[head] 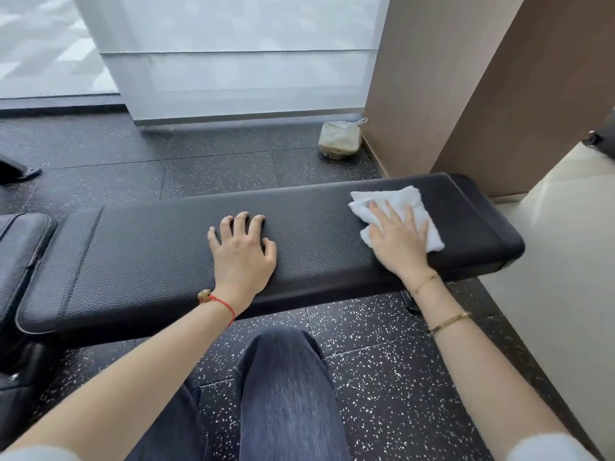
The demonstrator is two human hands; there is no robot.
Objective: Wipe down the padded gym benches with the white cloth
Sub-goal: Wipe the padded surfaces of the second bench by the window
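Right hand [397,242] flat on the white cloth [399,212], fingers straight and spread, pressing it down. White cloth folded, lying near the right end of the black padded bench [159,247]. Left hand [241,252] resting on the middle of the bench, holding nothing, fingers spread and bent a little at the tips. Red string [221,306] around the left wrist. Speckled dark floor [382,377] under the bench. Small plastic tub [339,139] on the floor by the brown wall [416,88].

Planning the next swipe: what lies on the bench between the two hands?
Only bare black padding of the bench between left hand and right hand on the white cloth, in the head view.
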